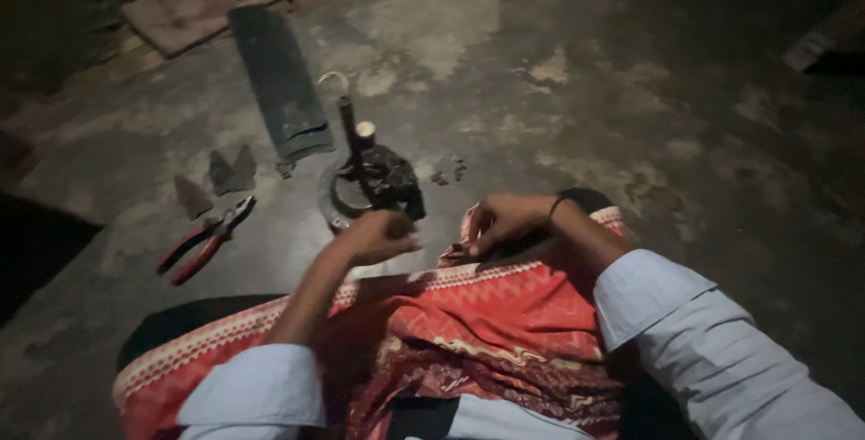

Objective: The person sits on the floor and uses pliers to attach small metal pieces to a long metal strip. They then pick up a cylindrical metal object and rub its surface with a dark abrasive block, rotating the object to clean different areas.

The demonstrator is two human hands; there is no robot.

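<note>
Just beyond the lap, on the concrete floor [559, 89], a dark upright mechanical part [383, 174] is seen, its long axis vertical. It is touched at its base by the left hand [378, 237], curled shut; the right hand [505, 221], fingers bent on the red patterned cloth [468, 314], lies beside. Red-handled pliers [205, 242] are left near the floor's left edge.
</note>
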